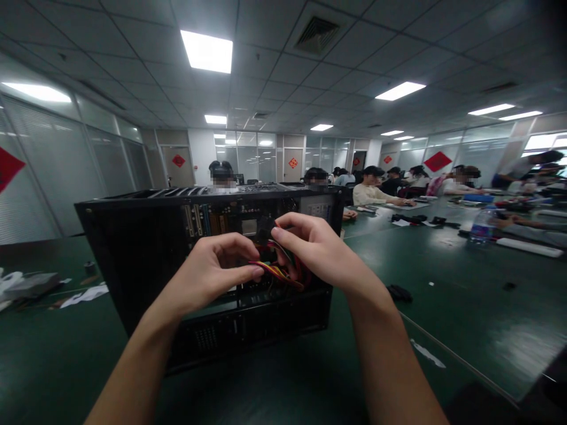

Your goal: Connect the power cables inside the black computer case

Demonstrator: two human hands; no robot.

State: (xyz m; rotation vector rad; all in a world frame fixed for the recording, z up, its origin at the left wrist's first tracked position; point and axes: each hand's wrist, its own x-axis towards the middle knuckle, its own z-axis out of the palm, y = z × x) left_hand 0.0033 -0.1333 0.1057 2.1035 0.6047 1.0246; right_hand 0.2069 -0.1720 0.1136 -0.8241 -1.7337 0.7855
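Note:
A black computer case (133, 260) stands on the green table with its side open toward me, circuit-board slots showing inside. In front of that opening, my left hand (212, 271) pinches a bundle of red, yellow and black power cables (279, 273) between thumb and fingers. Higher and to the right, my right hand (314, 245) is closed on a black cable connector (266, 229) with thumb and forefinger. The cables loop below my right palm, and my fingers hide part of them. Whether the connector touches the board behind it I cannot tell.
On the green table (443, 277) to the right lie a black bundle (399, 293), a plastic strip (427, 353) and a water bottle (482, 225). Grey and white items (33, 284) lie at left. Several people sit at tables beyond, one in a cream top (370, 195).

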